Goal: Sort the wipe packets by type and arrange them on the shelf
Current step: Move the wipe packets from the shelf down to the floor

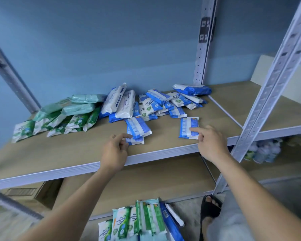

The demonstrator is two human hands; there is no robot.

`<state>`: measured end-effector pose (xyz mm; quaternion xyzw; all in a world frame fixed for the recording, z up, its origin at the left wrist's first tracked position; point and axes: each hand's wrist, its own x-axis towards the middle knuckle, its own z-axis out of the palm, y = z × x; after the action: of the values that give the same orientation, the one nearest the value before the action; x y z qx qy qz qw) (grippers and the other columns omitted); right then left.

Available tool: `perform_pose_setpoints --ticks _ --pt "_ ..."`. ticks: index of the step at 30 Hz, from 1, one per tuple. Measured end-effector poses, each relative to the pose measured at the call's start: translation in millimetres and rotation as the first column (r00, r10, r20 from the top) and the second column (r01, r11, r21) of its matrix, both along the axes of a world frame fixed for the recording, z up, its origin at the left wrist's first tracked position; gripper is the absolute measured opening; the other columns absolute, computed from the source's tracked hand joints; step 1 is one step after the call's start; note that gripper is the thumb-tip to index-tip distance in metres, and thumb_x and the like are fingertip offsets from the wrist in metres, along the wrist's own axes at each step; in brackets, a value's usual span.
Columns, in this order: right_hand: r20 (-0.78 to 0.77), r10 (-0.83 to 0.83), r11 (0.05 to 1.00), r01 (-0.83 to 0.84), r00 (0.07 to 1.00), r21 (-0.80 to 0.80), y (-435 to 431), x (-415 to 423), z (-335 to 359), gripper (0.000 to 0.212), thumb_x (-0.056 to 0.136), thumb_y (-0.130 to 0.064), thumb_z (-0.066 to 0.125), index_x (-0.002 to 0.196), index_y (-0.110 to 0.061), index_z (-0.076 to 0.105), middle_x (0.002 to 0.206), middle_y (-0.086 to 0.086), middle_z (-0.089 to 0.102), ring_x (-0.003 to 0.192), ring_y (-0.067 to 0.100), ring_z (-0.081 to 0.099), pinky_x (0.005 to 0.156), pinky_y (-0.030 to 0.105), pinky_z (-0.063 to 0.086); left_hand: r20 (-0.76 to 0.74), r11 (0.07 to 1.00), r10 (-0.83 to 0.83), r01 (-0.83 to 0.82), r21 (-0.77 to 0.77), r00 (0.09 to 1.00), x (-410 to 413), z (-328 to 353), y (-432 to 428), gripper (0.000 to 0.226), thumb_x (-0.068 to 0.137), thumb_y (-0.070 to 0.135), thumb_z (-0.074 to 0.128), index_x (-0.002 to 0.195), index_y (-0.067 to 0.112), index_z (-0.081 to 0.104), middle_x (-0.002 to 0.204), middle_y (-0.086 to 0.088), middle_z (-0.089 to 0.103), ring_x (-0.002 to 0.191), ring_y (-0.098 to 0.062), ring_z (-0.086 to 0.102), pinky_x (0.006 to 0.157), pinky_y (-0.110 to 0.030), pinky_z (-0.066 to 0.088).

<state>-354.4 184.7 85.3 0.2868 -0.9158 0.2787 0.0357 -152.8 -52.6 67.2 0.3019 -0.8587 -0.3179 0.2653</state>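
On the wooden shelf [59, 153] lie a heap of green wipe packets [59, 119] at the left, two large white-and-blue packs [118, 103] in the middle and a heap of small blue packets [163, 103] to the right. Nearer the front edge, two blue packets [137, 127] lie stacked; my left hand [115, 150] pinches the near-left corner of the lower one. A single blue packet [187, 126] lies further right. My right hand [210, 145] has its index finger on top of it and its thumb at the near edge.
More green and blue packets [137, 221] stand bunched low down in front of me. A cardboard box [33, 193] sits on the lower shelf at the left. A metal upright [268, 94] rises at the right, with bottles [264, 152] behind it. A sandalled foot [210, 206] is on the floor.
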Motion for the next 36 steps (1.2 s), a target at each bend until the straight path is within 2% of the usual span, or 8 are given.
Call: perform_pose_setpoints --ticks 5,10,15,18,22,25,31,36 --pt "-0.065 -0.072 0.997 0.069 0.995 -0.046 5 10 -1 0.042 0.094 -0.009 0.052 0.122 -0.034 0.070 0.102 -0.005 0.050 0.102 0.026 0.048 0.089 0.044 0.045 -0.022 0.996 0.071 -0.070 0.056 0.997 13 7 -2 0.035 0.090 0.002 0.054 0.104 0.028 0.072 0.091 0.007 0.057 0.080 -0.007 0.061 0.075 -0.044 0.058" --pt "-0.036 -0.090 0.993 0.087 0.995 -0.074 -5 11 2 0.039 0.098 -0.031 0.049 0.134 -0.024 0.062 0.129 0.002 0.055 0.118 0.028 0.046 0.099 0.043 0.040 -0.040 0.988 0.155 -0.155 -0.005 0.987 -1 20 6 0.024 0.093 0.029 0.055 0.114 0.027 0.067 0.111 0.013 0.058 0.101 -0.016 0.058 0.073 -0.053 0.058" --pt "-0.064 -0.075 0.994 0.080 0.995 0.078 -18 8 0 0.058 0.097 -0.059 0.044 0.144 -0.027 0.051 0.141 0.006 0.053 0.124 0.031 0.045 0.102 0.043 0.037 0.086 0.970 0.179 -0.161 -0.185 0.980 -29 37 19 0.055 0.092 0.058 0.057 0.134 0.023 0.058 0.138 0.000 0.057 0.129 -0.024 0.047 0.107 -0.045 0.039" --pt "-0.075 -0.067 0.986 0.078 0.995 0.147 -27 6 1 0.060 0.095 -0.062 0.045 0.142 -0.026 0.053 0.140 0.006 0.053 0.121 0.031 0.046 0.101 0.042 0.035 0.198 0.962 0.186 -0.138 -0.234 0.962 -50 44 26 0.070 0.087 0.067 0.056 0.142 0.024 0.049 0.141 0.000 0.055 0.131 -0.024 0.045 0.103 -0.043 0.036" --pt "-0.085 0.006 0.987 0.007 0.996 0.158 -36 4 4 0.046 0.092 -0.037 0.052 0.135 -0.022 0.057 0.144 0.005 0.051 0.119 0.031 0.046 0.102 0.040 0.035 0.320 0.963 0.176 -0.096 -0.252 0.931 -69 46 28 0.071 0.086 0.057 0.063 0.144 0.022 0.043 0.143 0.000 0.051 0.129 -0.025 0.048 0.101 -0.041 0.037" --pt "-0.090 0.031 0.985 -0.016 0.995 0.171 -42 3 2 0.052 0.093 -0.037 0.051 0.144 -0.026 0.049 0.150 0.005 0.044 0.124 0.031 0.043 0.105 0.039 0.032 0.344 0.965 0.144 -0.054 -0.257 0.928 -77 45 30 0.058 0.089 0.040 0.060 0.141 0.021 0.046 0.143 0.001 0.050 0.125 -0.025 0.050 0.098 -0.038 0.036" --pt "-0.157 0.039 0.975 -0.004 0.987 0.223 -43 2 -5 0.052 0.101 -0.045 0.044 0.151 -0.030 0.039 0.142 0.004 0.049 0.116 0.027 0.041 0.098 0.037 0.034 0.411 0.947 0.076 0.063 -0.315 0.909 -78 37 28 0.059 0.091 0.040 0.061 0.145 0.023 0.044 0.156 0.006 0.036 0.129 -0.025 0.050 0.099 -0.038 0.045" --pt "-0.157 0.088 0.981 -0.058 0.984 0.182 -35 14 -6 0.050 0.101 -0.038 0.043 0.150 -0.028 0.041 0.139 0.004 0.052 0.112 0.026 0.040 0.099 0.035 0.034 0.330 0.953 0.031 0.072 -0.295 0.943 -60 37 30 0.056 0.086 0.027 0.060 0.141 0.031 0.052 0.155 0.013 0.041 0.126 -0.023 0.054 0.094 -0.034 0.047"
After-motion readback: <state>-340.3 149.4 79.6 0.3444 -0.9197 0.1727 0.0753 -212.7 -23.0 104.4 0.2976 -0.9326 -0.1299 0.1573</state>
